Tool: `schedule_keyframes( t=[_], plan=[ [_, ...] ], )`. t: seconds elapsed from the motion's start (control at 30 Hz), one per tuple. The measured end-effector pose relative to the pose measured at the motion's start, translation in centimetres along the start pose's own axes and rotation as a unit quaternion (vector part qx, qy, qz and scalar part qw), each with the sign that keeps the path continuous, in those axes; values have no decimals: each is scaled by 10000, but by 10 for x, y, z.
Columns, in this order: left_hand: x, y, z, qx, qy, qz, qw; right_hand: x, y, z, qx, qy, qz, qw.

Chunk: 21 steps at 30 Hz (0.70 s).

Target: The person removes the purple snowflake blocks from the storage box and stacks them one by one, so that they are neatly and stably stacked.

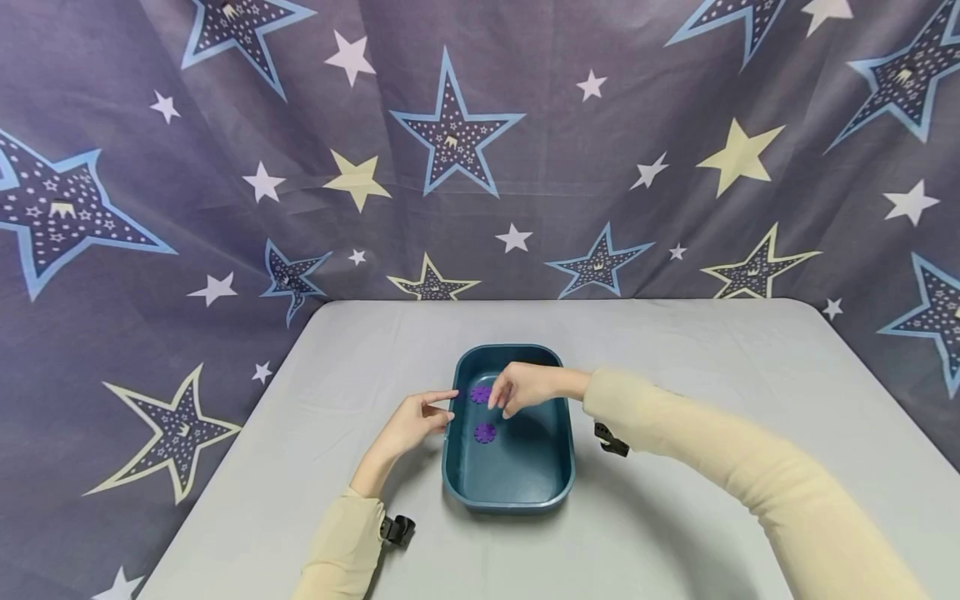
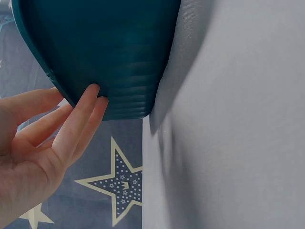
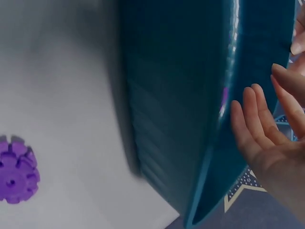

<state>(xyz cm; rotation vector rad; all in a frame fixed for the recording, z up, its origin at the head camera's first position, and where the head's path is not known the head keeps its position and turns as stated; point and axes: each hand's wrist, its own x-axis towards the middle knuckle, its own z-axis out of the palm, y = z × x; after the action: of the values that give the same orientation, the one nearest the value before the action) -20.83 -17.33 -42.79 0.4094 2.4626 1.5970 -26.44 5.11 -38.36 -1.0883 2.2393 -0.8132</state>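
A deep teal plastic bin (image 1: 510,505) stands on the table, longer front to back than wide. Two purple notched discs (image 1: 485,432) lie on its floor towards the left, one behind the other. My left hand (image 1: 408,423) holds the bin's left rim; in the left wrist view some fingers (image 2: 88,102) lie along the outer wall while others reach over the edge. Over the bin hovers my right hand (image 1: 522,386), near the rear disc (image 1: 477,394). Its fingers (image 3: 255,114) are loosely bent, with nothing seen between them.
In the right wrist view another purple notched disc (image 3: 16,171) lies on the table outside the bin; the right sleeve (image 1: 697,433) mostly covers that area from above. A pale cloth covers the table (image 1: 360,358). Behind hangs a star-patterned curtain (image 1: 525,192).
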Motion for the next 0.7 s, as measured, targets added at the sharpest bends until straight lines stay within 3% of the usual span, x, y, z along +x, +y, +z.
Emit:
schedule_keyframes(
  t=[0.3, 0.7],
  plan=[
    [-13, 32, 1, -60, -92, -43, 9999, 9, -1, 14, -16, -233, 231, 9995],
    [-12, 31, 1, -138, -101, -64, 9998, 20, 4, 27, -164, -319, 464, 9983]
  ],
)
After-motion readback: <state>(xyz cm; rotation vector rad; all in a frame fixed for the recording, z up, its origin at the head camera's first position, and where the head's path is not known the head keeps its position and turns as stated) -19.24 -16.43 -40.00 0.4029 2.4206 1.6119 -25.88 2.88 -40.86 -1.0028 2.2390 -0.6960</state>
